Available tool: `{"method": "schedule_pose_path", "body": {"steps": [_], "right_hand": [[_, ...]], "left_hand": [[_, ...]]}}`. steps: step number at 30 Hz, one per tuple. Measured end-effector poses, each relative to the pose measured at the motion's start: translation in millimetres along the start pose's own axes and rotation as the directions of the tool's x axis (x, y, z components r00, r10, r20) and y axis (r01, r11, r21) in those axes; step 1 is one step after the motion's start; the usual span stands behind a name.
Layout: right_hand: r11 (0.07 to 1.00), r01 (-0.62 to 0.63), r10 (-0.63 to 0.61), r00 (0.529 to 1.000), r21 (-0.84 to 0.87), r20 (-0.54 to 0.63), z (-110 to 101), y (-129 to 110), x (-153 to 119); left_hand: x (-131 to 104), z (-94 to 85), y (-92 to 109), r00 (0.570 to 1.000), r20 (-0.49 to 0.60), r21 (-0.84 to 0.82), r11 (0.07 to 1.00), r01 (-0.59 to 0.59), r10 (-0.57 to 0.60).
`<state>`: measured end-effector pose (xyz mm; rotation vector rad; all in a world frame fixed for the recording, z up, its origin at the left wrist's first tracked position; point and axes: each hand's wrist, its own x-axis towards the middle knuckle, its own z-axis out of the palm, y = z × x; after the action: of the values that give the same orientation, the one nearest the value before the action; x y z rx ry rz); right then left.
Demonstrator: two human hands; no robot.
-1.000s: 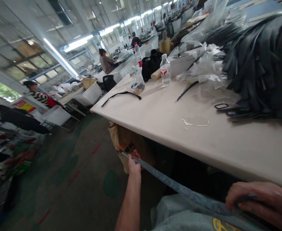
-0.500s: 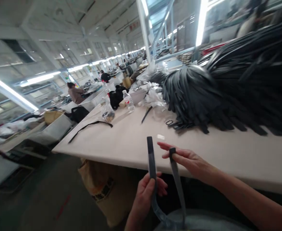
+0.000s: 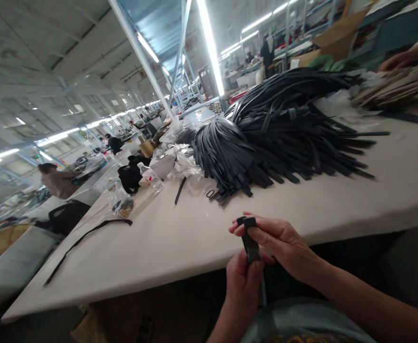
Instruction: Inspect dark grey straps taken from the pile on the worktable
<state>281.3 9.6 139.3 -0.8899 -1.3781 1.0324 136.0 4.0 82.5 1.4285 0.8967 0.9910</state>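
Observation:
A dark strap [image 3: 251, 244] is doubled over between my two hands, just in front of the table edge, its two ends now close together. My left hand [image 3: 243, 274] grips the strap from below, thumb pressed against it. My right hand [image 3: 280, 236] pinches the strap near its ends, fingers reaching behind it. The lower part of the strap hangs toward my lap and is partly hidden by my hands. Beyond them, a large heap of dark straps [image 3: 266, 138] lies on the table [image 3: 166, 238].
A lone black strap [image 3: 84, 243] lies at the left. Near the back are a plastic bottle [image 3: 151, 177], a bag of small parts [image 3: 124, 204], a short dark strip [image 3: 180, 190] and a black loop [image 3: 210, 194]. A co-worker's hand [image 3: 405, 56] rests by brown pieces [image 3: 398, 88].
My hands have come together, bringing the two strap ends from apart to side by side. The view has swung right, showing more of the heap and a co-worker's hand.

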Motion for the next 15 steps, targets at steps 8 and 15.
{"method": "schedule_pose_path", "body": {"steps": [8, 15], "right_hand": [[0.991, 0.133, -0.129, 0.911, -0.016, -0.392, -77, -32, -62], [0.841, 0.156, -0.513, 0.534, -0.518, -0.672, -162, -105, -161]], "left_hand": [[-11, 45.8, -23, 0.899, 0.424, 0.086, 0.993, 0.084, -0.113], [-8, 35.5, -70, 0.955, 0.250, 0.032, 0.987, 0.158, -0.161]]}}
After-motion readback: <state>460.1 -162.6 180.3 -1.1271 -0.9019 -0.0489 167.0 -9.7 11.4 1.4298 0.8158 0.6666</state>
